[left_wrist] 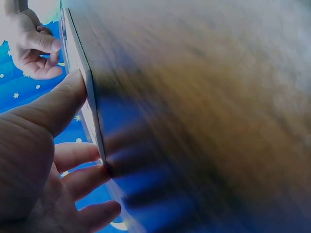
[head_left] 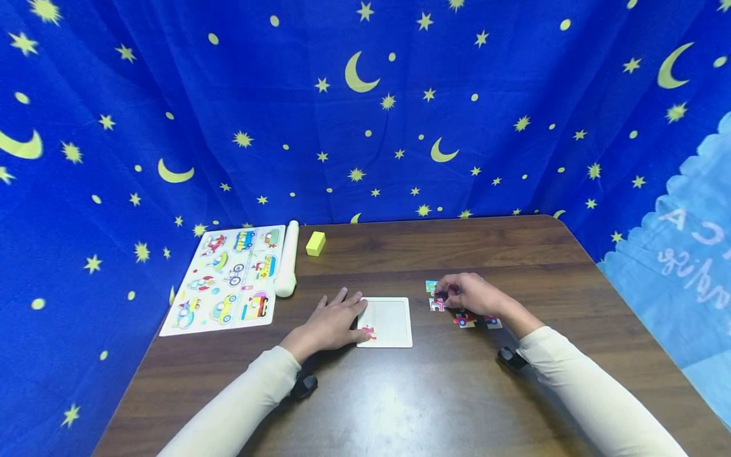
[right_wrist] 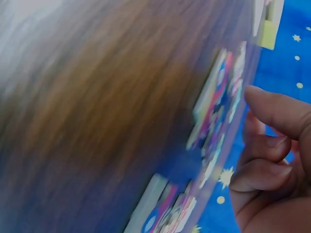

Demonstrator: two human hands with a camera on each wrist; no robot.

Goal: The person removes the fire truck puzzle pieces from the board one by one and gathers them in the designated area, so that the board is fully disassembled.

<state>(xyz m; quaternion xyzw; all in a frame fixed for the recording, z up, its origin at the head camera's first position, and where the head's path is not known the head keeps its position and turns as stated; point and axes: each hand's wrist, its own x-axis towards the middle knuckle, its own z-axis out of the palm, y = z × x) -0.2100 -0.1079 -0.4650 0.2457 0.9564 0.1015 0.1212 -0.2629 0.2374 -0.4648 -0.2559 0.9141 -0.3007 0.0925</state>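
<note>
My left hand rests on the left side of a white puzzle tray, thumb at its lower left and fingers along the edge. A small red and white puzzle piece lies in that corner, partly under the thumb. My right hand hovers above loose puzzle pieces to the right of the tray. Its fingers are loosely bent, and the right wrist view shows nothing between them. A pink and white piece lies just below the fingertips, beside a green and blue one. The hand hides part of the group.
A picture board with vehicles lies at the table's left edge. Beside it is a white roller-like stick. A yellow block sits near the back edge. Blue starry cloth hangs behind the wooden table.
</note>
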